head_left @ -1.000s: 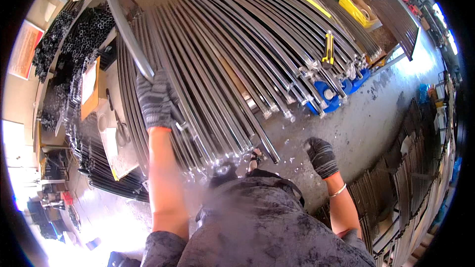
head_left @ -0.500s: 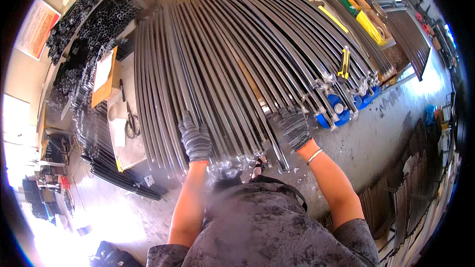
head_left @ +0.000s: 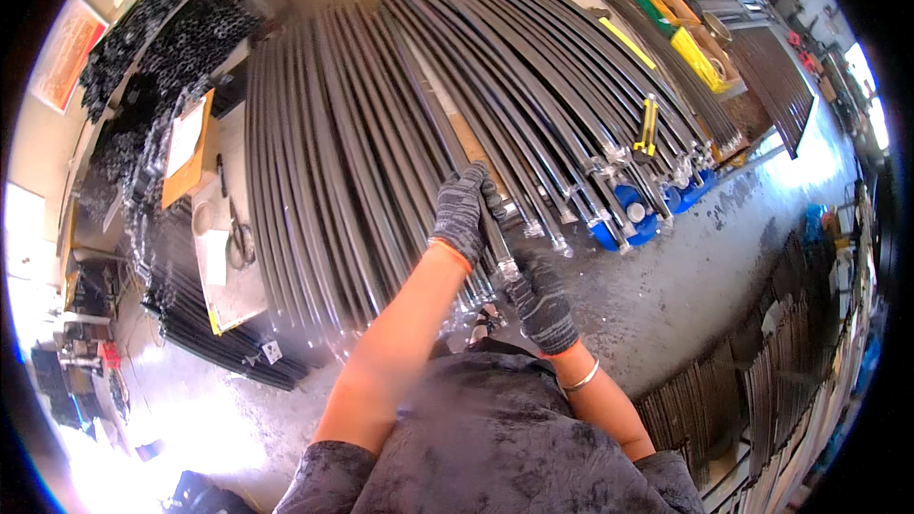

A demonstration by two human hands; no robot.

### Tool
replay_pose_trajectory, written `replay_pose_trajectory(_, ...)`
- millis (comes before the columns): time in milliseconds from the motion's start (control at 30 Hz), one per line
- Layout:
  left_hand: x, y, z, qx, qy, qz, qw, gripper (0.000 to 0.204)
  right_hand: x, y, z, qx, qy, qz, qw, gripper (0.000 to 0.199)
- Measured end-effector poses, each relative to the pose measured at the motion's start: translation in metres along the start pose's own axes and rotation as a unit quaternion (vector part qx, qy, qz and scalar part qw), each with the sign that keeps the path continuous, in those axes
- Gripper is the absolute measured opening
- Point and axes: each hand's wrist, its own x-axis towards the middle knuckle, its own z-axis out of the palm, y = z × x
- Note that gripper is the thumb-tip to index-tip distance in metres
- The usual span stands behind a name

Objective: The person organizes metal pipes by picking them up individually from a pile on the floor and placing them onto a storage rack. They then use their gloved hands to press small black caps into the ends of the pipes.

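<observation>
Left hand (head_left: 464,211), gloved, closed round one dark metal rod (head_left: 457,148) a little up from its near end. Right hand (head_left: 545,305), gloved, wrapped round the same rod's near end, just below the left grip. Rod runs away from both grips up the stack of rods (head_left: 343,162), in line w/ its neighbours. Lift off the stack can't be judged.

Progress, as judged: one rod gripped at 2 pts, not yet clear of the stack; bulk of the rods untouched. Right of the grips: blue drums (head_left: 636,219) under the rod ends, concrete floor (head_left: 705,266). Left: bench w/ papers (head_left: 205,228).
</observation>
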Motion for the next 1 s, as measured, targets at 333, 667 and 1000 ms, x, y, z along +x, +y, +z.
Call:
replay_pose_trajectory(333, -0.046, 0.018, 0.073, 0.166, -0.003, 0.141, 0.976, 0.011, -0.022, -0.013, -0.041, 0.041, -0.137, 0.028, 0.989, 0.019)
replay_pose_trajectory(667, -0.050, 0.113, -0.055, 0.457, 0.221, 0.401, 0.763, 0.037, -0.027, 0.048, -0.097, -0.344, -0.206, 0.016, 0.916, 0.046)
replay_pose_trajectory(1000, -0.070, 0.042, -0.114, 0.672, 0.294, 0.305, 0.607, 0.071, 0.071, 0.073, -0.006, -0.472, -0.244, -0.075, 0.844, 0.030)
